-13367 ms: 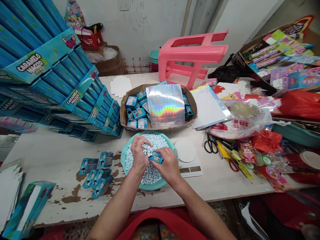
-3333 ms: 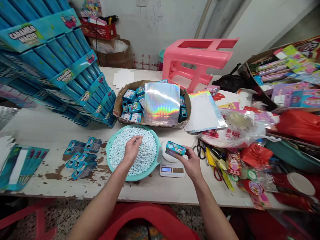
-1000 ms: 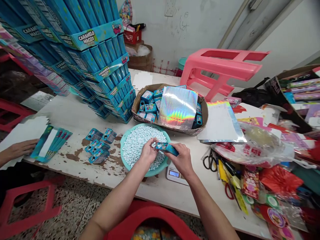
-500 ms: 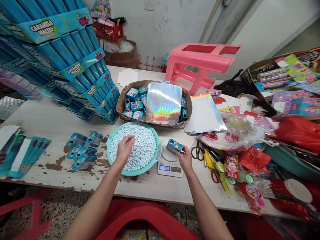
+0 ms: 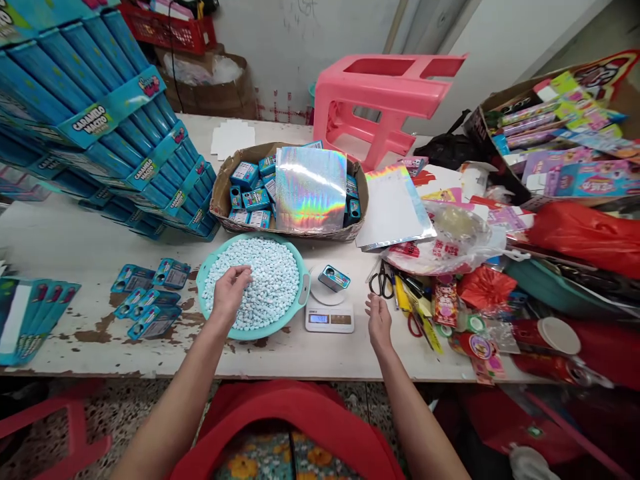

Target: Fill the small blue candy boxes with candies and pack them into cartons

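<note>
A teal basin (image 5: pixel 303 288) full of small pale blue candies stands on the table in front of me. Over its left half is my left hand (image 5: pixel 231 291), fingers pressed together; whatever they may hold is too small to make out. A small blue box (image 5: pixel 334 278) rests on the round plate of a white digital scale (image 5: pixel 329 319), right of the basin. My right hand (image 5: pixel 379 320) is apart from the box, to the right of the scale, with its fingers spread and nothing in them. Several similar blue boxes (image 5: pixel 155 320) lie left of the basin.
Behind the basin stands a cardboard box (image 5: pixel 295 235) of blue boxes with a shiny sheet (image 5: pixel 311 190) on top. Tall stacks of blue display boxes (image 5: pixel 125 140) rise at the left. Scissors (image 5: pixel 381 283), knives and bags crowd the right. A pink stool (image 5: pixel 385 87) is at the back.
My right hand has let go of the blue box, which now sits on the scale, and has moved away to the right. The whole view has shifted slightly.
</note>
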Motion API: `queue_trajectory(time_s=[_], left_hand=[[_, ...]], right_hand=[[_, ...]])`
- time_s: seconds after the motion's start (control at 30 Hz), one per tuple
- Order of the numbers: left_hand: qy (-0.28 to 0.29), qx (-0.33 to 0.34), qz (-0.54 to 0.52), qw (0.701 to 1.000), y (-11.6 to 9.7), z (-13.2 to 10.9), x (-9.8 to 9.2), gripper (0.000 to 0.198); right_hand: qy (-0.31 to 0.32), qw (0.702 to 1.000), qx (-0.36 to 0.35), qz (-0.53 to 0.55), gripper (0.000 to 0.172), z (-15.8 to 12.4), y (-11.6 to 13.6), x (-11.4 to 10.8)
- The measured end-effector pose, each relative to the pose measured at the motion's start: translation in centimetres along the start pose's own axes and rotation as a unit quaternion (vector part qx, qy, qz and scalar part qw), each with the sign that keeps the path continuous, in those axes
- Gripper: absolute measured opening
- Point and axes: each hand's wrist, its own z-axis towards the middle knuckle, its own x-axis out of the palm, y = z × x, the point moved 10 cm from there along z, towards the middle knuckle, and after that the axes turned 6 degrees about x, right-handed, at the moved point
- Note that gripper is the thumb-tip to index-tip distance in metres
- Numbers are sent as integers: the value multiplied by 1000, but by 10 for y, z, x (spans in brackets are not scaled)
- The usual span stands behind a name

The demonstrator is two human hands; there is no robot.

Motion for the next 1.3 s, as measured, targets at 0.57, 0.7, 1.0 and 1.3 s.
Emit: queue_trajectory(time_s=[0.57,0.7,1.0,1.3], left_hand=[[36,-11,-13,999,-6,-6,32,40],[38,-17,-25,999,-6,-14,37,41],[57,-122,-241,961,8,-28,71,41],[25,-271,-461,845,20,-17,101,26]], right_hand=[[18,999,-32,-22,47,-8,7,2],[48,995,-83,-42,66,-8,39,41],[126,942,-292,-105,31,-54,185,108],[154,845,-454,-238,31,-117,227,162]])
